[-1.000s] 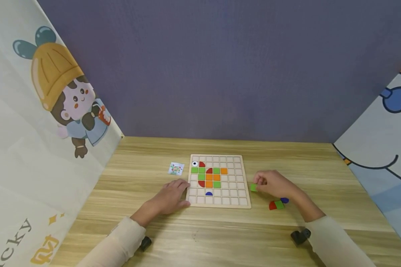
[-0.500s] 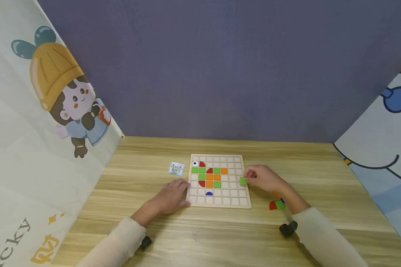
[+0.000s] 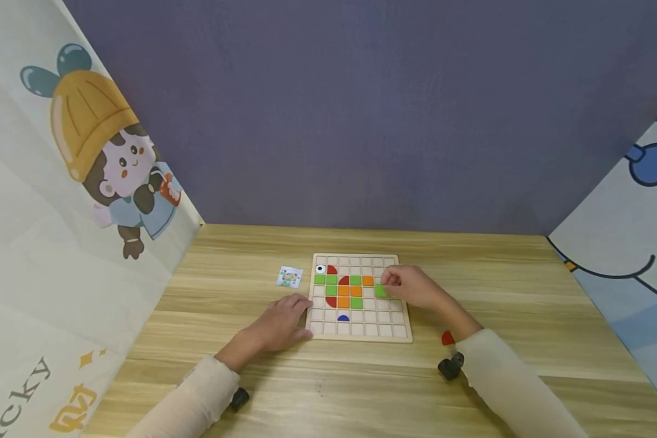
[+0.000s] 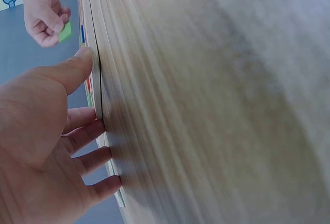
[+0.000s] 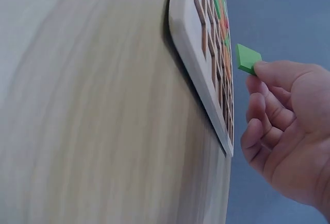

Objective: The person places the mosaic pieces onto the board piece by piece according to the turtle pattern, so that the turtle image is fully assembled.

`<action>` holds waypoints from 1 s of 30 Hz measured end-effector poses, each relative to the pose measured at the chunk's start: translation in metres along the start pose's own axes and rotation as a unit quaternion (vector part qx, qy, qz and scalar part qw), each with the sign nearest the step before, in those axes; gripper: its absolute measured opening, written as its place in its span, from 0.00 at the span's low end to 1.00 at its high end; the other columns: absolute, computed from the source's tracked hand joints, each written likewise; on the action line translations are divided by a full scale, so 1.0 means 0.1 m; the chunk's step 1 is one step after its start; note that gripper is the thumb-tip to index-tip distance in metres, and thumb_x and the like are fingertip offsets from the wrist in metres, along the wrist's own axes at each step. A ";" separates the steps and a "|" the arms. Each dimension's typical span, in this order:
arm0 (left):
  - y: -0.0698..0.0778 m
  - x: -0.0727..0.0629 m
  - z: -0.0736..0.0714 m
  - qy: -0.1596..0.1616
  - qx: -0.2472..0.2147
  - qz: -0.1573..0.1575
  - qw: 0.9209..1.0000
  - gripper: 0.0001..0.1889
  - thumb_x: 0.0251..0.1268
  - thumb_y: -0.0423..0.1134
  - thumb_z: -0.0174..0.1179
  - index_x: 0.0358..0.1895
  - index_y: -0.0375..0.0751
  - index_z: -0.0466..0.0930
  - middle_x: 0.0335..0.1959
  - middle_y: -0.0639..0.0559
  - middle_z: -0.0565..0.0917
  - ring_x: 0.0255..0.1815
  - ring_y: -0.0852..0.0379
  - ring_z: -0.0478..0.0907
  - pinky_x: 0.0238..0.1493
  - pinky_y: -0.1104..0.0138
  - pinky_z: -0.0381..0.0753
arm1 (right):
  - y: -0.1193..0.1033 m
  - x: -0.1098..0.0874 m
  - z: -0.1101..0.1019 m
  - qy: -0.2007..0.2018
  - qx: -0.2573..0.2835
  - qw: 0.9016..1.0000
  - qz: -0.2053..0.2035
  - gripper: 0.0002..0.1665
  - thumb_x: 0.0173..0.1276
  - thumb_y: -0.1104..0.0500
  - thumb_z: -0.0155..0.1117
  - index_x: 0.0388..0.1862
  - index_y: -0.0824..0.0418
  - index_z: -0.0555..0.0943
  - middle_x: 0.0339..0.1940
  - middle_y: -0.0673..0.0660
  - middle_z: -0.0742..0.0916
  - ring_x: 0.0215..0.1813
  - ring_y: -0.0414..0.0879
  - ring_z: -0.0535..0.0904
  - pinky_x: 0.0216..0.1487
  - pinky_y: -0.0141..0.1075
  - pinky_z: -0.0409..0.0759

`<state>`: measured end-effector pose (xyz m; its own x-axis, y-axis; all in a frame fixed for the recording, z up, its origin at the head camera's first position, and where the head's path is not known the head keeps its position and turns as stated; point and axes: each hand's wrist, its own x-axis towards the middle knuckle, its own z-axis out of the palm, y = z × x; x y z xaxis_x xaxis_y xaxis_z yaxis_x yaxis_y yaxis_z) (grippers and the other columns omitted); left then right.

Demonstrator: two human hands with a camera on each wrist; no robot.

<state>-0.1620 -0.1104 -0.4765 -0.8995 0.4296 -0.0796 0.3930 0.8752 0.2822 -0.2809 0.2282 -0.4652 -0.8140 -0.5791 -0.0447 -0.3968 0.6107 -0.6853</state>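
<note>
Head view: the right hand [image 3: 413, 286] is pinching a green square tile [image 3: 381, 291] at its nine o'clock, above the gridded wooden board [image 3: 385, 330]; the left hand [image 3: 280, 322], fingers spread, is touching the board's eight-o'clock edge.

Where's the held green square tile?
In the head view, the green square tile is pinched in the right hand, right of centre over the wooden grid board.

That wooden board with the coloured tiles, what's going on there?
A person's right hand pinches a green square above the right side of the wooden board. The left hand touches the board's left edge. Other coloured tiles fill part of the grid. A small card lies left of the board, and a red piece lies on the table to the right.
</note>
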 end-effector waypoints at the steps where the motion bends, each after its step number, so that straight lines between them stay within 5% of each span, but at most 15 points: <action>1: 0.00 0.00 0.00 -0.001 0.000 -0.001 1.000 0.35 0.69 0.55 0.64 0.71 0.36 0.69 0.71 0.39 0.72 0.73 0.38 0.68 0.70 0.40 0.71 | -0.01 0.02 0.01 -0.002 0.002 1.000 -0.002 0.04 0.72 0.57 0.67 0.42 0.56 0.82 0.37 0.49 0.85 0.40 0.43 0.79 0.42 0.35 0.80; 13: -0.02 0.01 0.03 0.001 0.000 -0.002 1.000 0.35 0.69 0.54 0.64 0.71 0.36 0.69 0.71 0.40 0.72 0.73 0.38 0.69 0.70 0.40 0.71 | -0.09 0.21 0.17 0.001 -0.001 1.000 -0.020 0.04 0.71 0.59 0.68 0.40 0.58 0.83 0.34 0.49 0.87 0.38 0.41 0.80 0.41 0.35 0.80; 30: -0.01 0.00 0.01 -0.001 -0.004 -0.005 1.000 0.35 0.69 0.54 0.64 0.71 0.36 0.69 0.71 0.40 0.71 0.74 0.38 0.68 0.71 0.40 0.70 | -0.07 0.20 0.21 -0.014 -0.023 1.000 -0.013 0.02 0.71 0.61 0.67 0.41 0.57 0.84 0.35 0.49 0.88 0.37 0.39 0.80 0.42 0.35 0.81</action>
<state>-0.1617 -0.1107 -0.4778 -0.9030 0.4212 -0.0845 0.3823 0.8776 0.2891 -0.2859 0.2007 -0.4759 -0.7912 -0.6098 -0.0470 -0.4381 0.6187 -0.6522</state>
